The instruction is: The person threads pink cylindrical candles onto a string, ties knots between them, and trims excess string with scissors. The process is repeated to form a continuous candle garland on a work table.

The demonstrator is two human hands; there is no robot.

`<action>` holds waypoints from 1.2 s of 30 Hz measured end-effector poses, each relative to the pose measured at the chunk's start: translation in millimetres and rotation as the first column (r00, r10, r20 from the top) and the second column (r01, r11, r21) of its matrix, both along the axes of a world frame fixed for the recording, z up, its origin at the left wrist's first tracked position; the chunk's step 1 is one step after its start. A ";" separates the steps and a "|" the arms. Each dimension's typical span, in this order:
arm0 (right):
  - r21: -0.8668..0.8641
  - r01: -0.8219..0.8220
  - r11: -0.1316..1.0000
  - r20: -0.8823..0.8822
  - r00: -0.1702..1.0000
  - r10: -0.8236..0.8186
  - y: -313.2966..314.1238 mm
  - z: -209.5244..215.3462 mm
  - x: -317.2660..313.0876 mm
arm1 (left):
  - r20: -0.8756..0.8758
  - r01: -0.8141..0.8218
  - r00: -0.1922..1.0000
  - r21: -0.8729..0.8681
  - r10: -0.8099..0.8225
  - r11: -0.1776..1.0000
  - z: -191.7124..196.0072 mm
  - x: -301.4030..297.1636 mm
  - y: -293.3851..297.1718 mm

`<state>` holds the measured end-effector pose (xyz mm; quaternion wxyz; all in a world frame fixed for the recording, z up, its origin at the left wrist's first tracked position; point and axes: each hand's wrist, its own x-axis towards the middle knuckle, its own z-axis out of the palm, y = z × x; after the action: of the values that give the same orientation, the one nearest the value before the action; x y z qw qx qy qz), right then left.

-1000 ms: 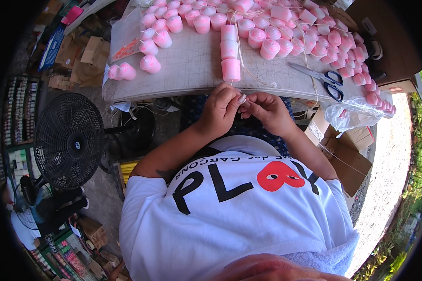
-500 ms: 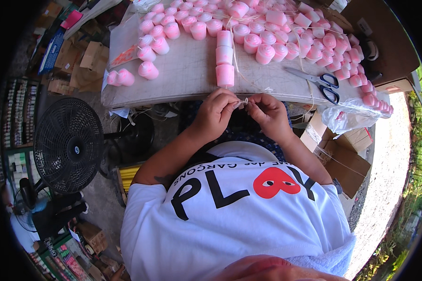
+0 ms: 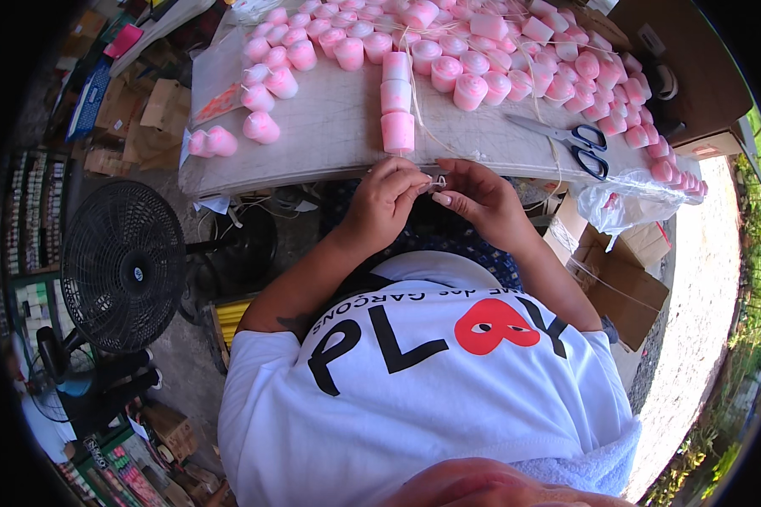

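My left hand (image 3: 385,203) pinches a thin pale string (image 3: 429,182), which forms a small loop past the fingertips. Facing it, my right hand (image 3: 484,204) has thumb and forefinger apart around that loop; whether a finger touches it I cannot tell. Just beyond my left hand, three pink-and-white cup-shaped pieces (image 3: 397,133) lie end to end in a row at the table's near edge. Many similar pink pieces (image 3: 469,91) with swirled tops cover the far part of the table (image 3: 330,139), pale strings among them.
Scissors (image 3: 579,144) with dark blue handles lie on the table's right side, near a clear plastic bag (image 3: 626,203). Cardboard boxes (image 3: 621,291) stand at the lower right. A black fan (image 3: 125,266) stands on my left, and yellow rods (image 3: 230,321) lie below the table.
My right thumb and forefinger have spread apart from their pinch at the string. My left hand keeps its pinch. The view has shifted slightly.
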<state>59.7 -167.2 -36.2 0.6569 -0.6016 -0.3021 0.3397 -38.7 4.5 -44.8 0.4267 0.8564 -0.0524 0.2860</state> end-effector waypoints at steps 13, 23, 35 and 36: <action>-0.182 0.051 0.982 0.689 0.719 0.090 5.7 20.3 7.3 | -0.049 0.023 0.999 0.034 -0.021 0.999 6.9 -0.3 4.3; -0.178 0.049 0.983 0.748 0.655 0.103 0.1 22.1 8.0 | -0.032 0.038 0.999 0.078 -0.036 0.996 2.9 1.0 8.1; -0.128 0.008 0.992 0.755 0.649 0.092 -12.8 24.0 12.8 | -0.026 0.029 0.999 0.075 -0.027 0.997 1.9 1.2 10.1; -0.118 0.006 0.993 0.762 0.642 0.086 -14.1 24.2 13.0 | -0.024 0.027 0.999 0.074 -0.025 0.997 2.2 1.5 9.9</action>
<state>72.7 -181.3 -12.0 0.4260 -0.7169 -0.5453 0.0842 -37.2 14.3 -42.7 0.3987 0.8742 -0.0693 0.2682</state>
